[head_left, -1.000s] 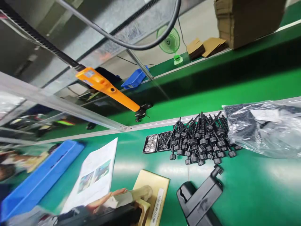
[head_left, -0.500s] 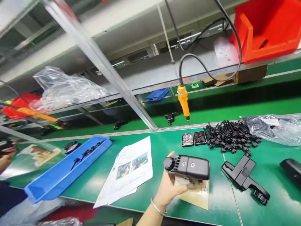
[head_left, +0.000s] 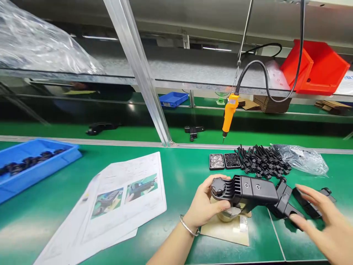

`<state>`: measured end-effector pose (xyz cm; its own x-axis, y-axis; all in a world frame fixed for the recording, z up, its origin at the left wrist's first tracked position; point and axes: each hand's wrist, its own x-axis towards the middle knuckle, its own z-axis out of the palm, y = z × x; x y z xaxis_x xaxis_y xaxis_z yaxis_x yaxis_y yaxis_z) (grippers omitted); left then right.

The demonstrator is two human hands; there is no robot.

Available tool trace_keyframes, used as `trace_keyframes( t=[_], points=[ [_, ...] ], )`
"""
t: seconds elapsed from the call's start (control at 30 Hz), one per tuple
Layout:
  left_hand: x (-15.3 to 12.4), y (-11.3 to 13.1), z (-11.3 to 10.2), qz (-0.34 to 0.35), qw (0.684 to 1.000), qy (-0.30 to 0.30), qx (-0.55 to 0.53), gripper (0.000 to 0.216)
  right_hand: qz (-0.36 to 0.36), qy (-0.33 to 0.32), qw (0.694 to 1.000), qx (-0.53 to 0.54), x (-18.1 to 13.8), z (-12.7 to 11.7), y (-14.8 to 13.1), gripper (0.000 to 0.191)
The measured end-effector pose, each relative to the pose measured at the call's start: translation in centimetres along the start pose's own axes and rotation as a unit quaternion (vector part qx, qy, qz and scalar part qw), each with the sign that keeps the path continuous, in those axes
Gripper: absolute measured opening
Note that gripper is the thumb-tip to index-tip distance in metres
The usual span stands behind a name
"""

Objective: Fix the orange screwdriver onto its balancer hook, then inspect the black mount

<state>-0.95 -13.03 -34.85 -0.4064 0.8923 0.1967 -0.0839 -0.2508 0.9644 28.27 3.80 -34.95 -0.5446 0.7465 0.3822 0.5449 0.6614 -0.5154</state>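
Observation:
My left hand (head_left: 202,206), with a bangle on its wrist, is closed around the knob end of a black plastic bracket (head_left: 259,191). Two metal-ringed holes show on the bracket's upper face. Beneath it lies a tan board (head_left: 228,232), with a rounded beige piece partly hidden by my hand. To the right, my right hand (head_left: 328,224) has its fingers spread and nothing visible in them. It is nearest to a second black bracket (head_left: 284,197) on the green bench; whether the thumb touches it I cannot tell. Another black part (head_left: 309,204) lies behind those fingers.
A yellow electric screwdriver (head_left: 230,112) hangs over two small trays, one of metal bits (head_left: 216,161), one of black bits (head_left: 232,160). Beside them are a pile of black knob screws (head_left: 261,162) and a plastic bag (head_left: 302,160). Printed sheets (head_left: 132,221) and a blue bin (head_left: 55,167) lie left.
My right hand has come into view from the right. The view has swung left-to-right and levelled, and the black bracket in my left hand now sits close against the second bracket in view.

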Motion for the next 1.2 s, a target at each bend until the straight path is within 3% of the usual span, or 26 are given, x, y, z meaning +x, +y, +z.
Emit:
trace_keyframes(
  t=[0.1,0.17,0.23,0.3,0.4,0.5,0.6,0.8,0.9,1.2],
  points=[
    [0.0,0.1,0.2,0.002,1.0,-0.002,0.016,0.067,-0.034,-0.056,0.989,0.129,2.9,2.6,-7.8,0.074],
    [0.2,0.4,0.2,0.002,0.999,0.0,0.039,0.067,0.003,-0.099,0.974,0.203,4.2,3.7,-10.5,0.065],
    [0.4,1.2,0.2,0.004,0.998,0.004,0.056,0.066,0.028,-0.118,0.961,0.248,5.0,3.8,-11.5,0.059],
    [0.5,2.4,0.4,0.009,0.998,0.004,0.063,0.066,-0.002,-0.096,0.963,0.251,5.4,2.7,-11.8,0.057],
    [0.3,4.9,1.4,0.064,0.995,0.008,0.072,0.062,-0.129,-0.022,0.97,0.206,5.9,-0.3,-12.5,0.054],
    [-0.5,7.0,2.9,0.156,0.985,0.008,0.079,0.054,-0.249,0.015,0.947,0.2,5.7,-3.1,-13.4,0.054],
    [-1.9,7.4,4.2,0.201,0.978,-0.015,0.062,0.054,-0.303,0.02,0.923,0.237,4.3,-4.2,-13.6,0.052],
    [-5.4,4.0,5.3,0.168,0.985,-0.028,0.009,0.047,-0.316,0.01,0.912,0.263,0.4,-3.4,-12.0,0.044],
    [-6.3,2.8,5.8,0.161,0.984,-0.071,-0.008,0.054,-0.295,0.014,0.917,0.268,-1.4,-3.1,-11.1,0.043],
    [-7.8,2.4,7.6,0.091,0.99,-0.096,-0.054,0.049,-0.247,-0.006,0.935,0.254,-4.6,-3.3,-10.1,0.047]
  ],
)
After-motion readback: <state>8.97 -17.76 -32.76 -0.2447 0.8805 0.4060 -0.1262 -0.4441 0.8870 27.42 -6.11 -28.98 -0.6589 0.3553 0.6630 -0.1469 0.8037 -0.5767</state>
